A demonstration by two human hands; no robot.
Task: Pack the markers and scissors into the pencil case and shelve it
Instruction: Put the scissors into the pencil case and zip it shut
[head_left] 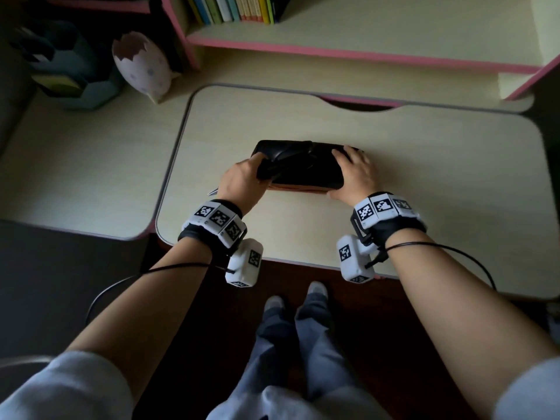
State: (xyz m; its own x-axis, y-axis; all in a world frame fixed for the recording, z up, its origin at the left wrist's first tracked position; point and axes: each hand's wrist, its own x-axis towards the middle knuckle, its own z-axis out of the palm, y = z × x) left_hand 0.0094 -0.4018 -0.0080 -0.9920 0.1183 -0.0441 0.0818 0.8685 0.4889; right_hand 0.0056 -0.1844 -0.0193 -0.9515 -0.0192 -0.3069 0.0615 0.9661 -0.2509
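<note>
A black pencil case point(298, 165) lies flat in the middle of the pale desk panel point(424, 165). My left hand point(242, 180) grips its left end, fingers curled into the dark flap there. My right hand point(354, 174) holds the right end, fingers over the top and thumb under the near edge. A reddish-brown strip shows along the case's near side. A thin pale tip point(213, 191) pokes out left of my left hand; what it belongs to is unclear. No markers or scissors are visible.
A pink-edged shelf point(333, 50) runs along the back, with a row of books point(236, 9) at its left. An eggshell-shaped holder point(141, 66) and a blue organiser point(69, 71) stand at the back left. My legs and feet are below the desk edge.
</note>
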